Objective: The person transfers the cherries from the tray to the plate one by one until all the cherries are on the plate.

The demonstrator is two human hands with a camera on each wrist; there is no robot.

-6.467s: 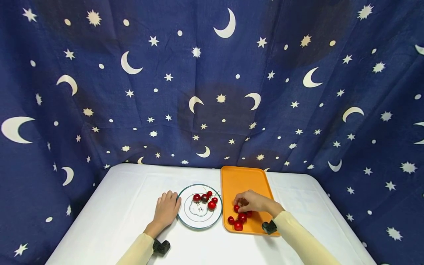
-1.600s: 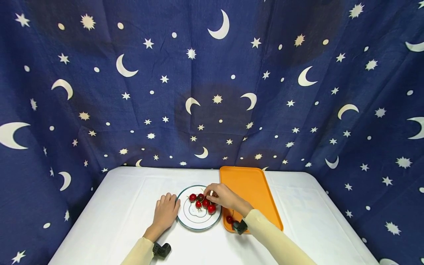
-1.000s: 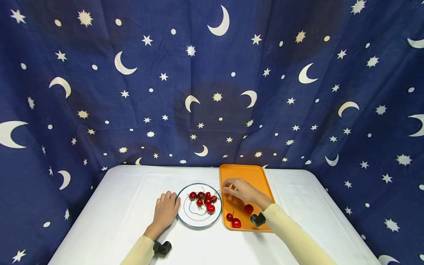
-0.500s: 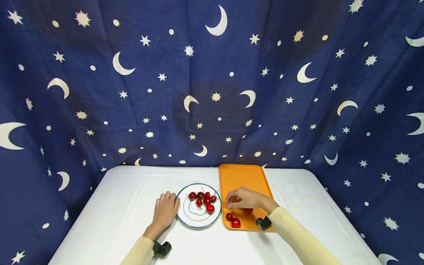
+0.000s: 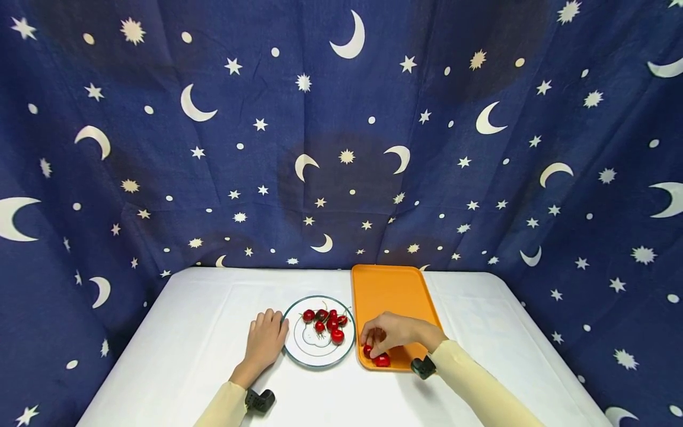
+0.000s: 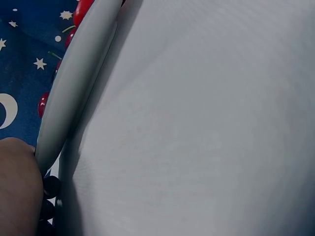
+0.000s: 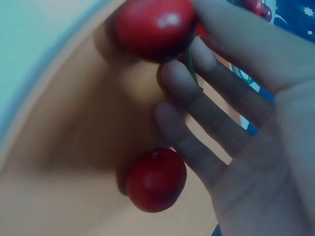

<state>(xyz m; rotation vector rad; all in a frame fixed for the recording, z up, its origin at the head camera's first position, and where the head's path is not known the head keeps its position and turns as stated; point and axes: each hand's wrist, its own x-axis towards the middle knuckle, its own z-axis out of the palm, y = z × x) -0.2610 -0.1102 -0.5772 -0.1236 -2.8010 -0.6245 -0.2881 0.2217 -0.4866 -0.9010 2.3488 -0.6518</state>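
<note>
On the orange tray (image 5: pixel 395 290), my right hand (image 5: pixel 395 331) bends its thumb and fingers around a small dark-red cherry (image 5: pixel 367 351) at the near left corner. Its green stem (image 7: pixel 193 66) shows between thumb and fingers in the right wrist view, the fruit mostly hidden. A brighter cherry (image 5: pixel 382 360) lies just beside it, and another cherry (image 7: pixel 156 180) sits below the fingers, largely covered by the hand in the head view. My left hand (image 5: pixel 265 337) rests at the left rim of the white plate (image 5: pixel 318 362), fingers relaxed, thumb touching the edge. Several cherries (image 5: pixel 337 336) lie on the plate.
Plate and tray stand side by side on a white-covered table (image 5: pixel 213 308). A blue curtain (image 5: pixel 341 148) with moons and stars hangs behind and at both sides. Black wrist cameras (image 5: pixel 260 401) are strapped to both wrists.
Cherries have passed from tray to plate since the oldest frame. Lately my right hand went from the plate back over the tray, then down toward its near left corner. My left hand stays put.
</note>
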